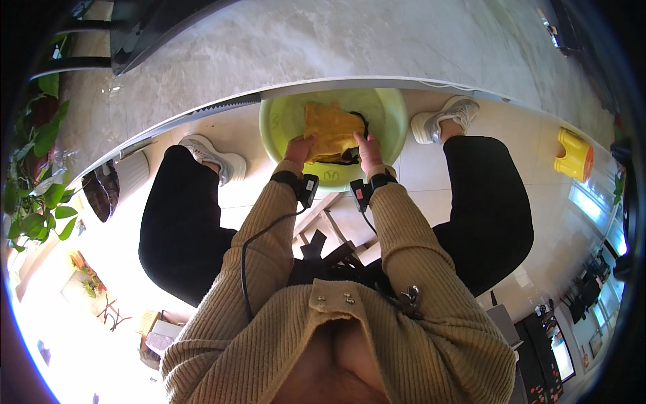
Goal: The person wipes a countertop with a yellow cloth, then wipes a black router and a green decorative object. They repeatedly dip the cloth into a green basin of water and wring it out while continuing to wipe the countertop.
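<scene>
A pale green plastic basin [270, 118] sits on the tiled floor between my feet, partly under the edge of a stone-look tabletop. Over the basin, a yellow cloth [330, 129] with dark edging at its right and lower sides is spread between my hands. My left hand [299, 149] pinches the cloth's lower left side, thumb on top. On the other side, my right hand [369, 150] grips its right side near the dark edging, thumb upward. The fingers beneath the cloth are hidden. Whether water lies in the basin I cannot tell.
The marbled tabletop [323, 48] overhangs the basin's far side. My shoes [222, 159] stand on either side of the basin. A yellow plastic stool [574, 154] is on the floor at the right. Green leafy plants [45, 197] and a white pot [133, 171] are at the left.
</scene>
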{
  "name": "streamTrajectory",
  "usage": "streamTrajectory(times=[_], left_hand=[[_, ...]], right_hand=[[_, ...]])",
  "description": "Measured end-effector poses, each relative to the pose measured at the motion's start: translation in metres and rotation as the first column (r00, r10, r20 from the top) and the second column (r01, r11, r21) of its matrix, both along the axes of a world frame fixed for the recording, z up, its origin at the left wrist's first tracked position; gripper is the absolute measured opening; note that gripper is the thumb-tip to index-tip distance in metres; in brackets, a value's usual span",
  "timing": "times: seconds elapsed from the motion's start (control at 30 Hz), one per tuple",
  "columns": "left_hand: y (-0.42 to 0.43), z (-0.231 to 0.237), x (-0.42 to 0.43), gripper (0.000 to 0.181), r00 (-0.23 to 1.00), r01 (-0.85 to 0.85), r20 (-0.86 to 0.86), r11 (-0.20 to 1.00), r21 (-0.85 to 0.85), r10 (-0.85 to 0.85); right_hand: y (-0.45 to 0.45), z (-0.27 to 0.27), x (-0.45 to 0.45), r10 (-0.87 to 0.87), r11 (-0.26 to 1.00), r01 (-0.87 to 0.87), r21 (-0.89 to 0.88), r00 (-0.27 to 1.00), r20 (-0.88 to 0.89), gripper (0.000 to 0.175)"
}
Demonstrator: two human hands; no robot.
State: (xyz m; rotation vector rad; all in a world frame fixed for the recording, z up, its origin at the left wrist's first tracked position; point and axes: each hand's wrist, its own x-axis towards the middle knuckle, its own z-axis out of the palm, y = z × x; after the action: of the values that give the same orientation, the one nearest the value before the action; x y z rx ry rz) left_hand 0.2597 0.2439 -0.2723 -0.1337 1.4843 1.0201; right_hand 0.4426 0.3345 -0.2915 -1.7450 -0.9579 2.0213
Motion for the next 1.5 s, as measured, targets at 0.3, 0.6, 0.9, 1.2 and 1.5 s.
streamTrajectory(times=[0.3, 0.6, 0.9, 1.2, 1.5], left_hand=[[0.021, 0.023, -0.016, 0.029, 0.983, -0.186, 0.017, 0.977, 0.105, 0.186], [0.044, 0.078, -0.014, 0.023, 0.954, -0.237, -0.13, 0.944, 0.228, 0.271], [-0.006, -0.03, -0.001, 0.033, 0.844, 0.378, -0.3, 0.89, -0.254, -0.444], [-0.007, -0.056, -0.003, 0.032, 0.778, 0.389, -0.406, 0.875, -0.289, -0.48], [0.016, 0.039, -0.019, 0.024, 0.937, 0.081, -0.339, 0.996, -0.031, -0.086]], right_hand=[[0.035, 0.052, -0.011, -0.085, 0.996, 0.082, 0.027, 0.988, 0.128, 0.032], [0.051, 0.083, -0.026, -0.366, 0.839, 0.352, 0.415, 0.929, -0.049, 0.024], [0.005, -0.012, -0.007, 0.088, 0.872, -0.326, 0.365, 0.839, 0.537, 0.029], [0.018, -0.005, -0.013, 0.176, 0.933, -0.312, 0.177, 0.828, 0.531, 0.044], [0.052, 0.069, -0.007, 0.328, 0.873, -0.372, 0.316, 0.926, 0.187, 0.038]])
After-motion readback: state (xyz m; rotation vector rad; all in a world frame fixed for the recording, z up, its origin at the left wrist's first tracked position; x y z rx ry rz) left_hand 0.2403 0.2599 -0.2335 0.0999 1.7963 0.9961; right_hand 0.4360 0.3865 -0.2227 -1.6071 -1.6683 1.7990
